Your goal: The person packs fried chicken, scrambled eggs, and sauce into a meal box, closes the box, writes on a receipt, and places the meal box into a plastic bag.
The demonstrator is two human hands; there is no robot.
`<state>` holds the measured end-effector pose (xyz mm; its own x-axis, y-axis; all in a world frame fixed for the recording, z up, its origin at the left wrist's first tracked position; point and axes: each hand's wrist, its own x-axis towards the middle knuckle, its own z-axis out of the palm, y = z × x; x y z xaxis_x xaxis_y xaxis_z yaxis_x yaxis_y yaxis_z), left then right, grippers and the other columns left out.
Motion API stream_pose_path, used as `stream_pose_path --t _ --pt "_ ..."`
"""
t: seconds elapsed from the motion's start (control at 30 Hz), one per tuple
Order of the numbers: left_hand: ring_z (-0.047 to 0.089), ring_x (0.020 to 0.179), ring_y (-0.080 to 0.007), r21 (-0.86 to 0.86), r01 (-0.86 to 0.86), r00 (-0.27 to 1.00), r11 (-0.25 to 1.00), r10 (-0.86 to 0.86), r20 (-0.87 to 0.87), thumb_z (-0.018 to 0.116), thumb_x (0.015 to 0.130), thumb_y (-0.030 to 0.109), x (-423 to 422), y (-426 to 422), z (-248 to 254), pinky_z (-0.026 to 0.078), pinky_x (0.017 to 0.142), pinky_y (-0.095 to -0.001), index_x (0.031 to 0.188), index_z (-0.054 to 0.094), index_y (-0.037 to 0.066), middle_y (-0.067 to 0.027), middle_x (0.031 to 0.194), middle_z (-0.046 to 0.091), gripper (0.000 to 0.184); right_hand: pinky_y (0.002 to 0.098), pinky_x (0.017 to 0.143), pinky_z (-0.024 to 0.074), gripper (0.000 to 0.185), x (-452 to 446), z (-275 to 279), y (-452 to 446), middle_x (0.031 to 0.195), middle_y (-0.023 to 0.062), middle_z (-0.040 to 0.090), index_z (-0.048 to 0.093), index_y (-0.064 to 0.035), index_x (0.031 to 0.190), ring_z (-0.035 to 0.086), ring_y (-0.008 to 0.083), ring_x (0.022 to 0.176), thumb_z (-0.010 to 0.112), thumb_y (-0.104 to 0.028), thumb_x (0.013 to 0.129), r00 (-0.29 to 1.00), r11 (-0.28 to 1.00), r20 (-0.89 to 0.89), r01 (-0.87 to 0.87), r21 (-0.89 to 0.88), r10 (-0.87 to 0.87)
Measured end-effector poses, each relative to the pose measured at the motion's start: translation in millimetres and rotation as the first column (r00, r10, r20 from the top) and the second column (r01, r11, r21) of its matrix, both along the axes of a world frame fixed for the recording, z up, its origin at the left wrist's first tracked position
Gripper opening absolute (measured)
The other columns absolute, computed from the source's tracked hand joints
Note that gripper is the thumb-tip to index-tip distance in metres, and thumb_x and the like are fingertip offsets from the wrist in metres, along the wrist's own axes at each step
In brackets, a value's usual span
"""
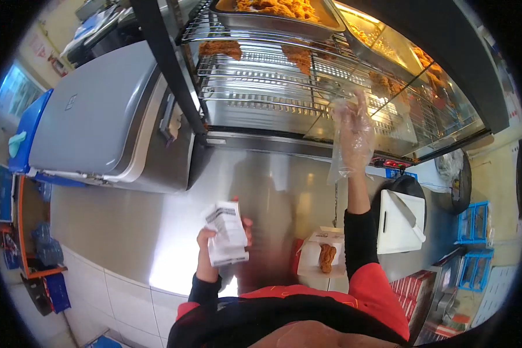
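Note:
My left hand (205,240) is closed on printed white slips of paper (226,229), held above the steel counter. A loose clear plastic glove covers my right hand (355,136), which is raised at the glass front of the food warmer (261,142). Its fingers reach upward, partly apart, with nothing visible in them; whether they touch the glass is unclear. Fried chicken pieces (220,49) lie on the wire racks inside. Below my right forearm, an open cardboard box (310,255) holds one browned piece of chicken (326,257).
A large grey lidded container (93,116) stands left on the steel counter (116,220). At right, a knife (407,214) lies on a white cutting board (393,232). Metal trays of fried food (281,8) sit atop the racks. Blue wire baskets (474,223) are far right.

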<state>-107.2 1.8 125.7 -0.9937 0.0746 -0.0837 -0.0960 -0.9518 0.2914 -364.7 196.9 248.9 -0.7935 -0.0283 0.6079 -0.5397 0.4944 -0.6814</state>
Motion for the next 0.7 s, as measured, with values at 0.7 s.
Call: stream_pose_path --t 0.7 --pt "0.052 0.095 -0.0319 0.150 -0.134 0.923 0.980 0.179 -0.341 0.056 0.072 0.043 18.8 5.8 83.7 0.045 0.074 -0.0452 0.142 0.019 0.012 -0.0231 0.119 0.046 0.085 0.0409 0.073 0.0479 0.046 47.2 13.8 -132.4 0.104 0.0165 0.061 0.043 -0.0134 0.129 0.060 0.0376 0.085 0.049 -0.013 0.084 0.797 0.768 -0.083 -0.543 0.339 0.599"
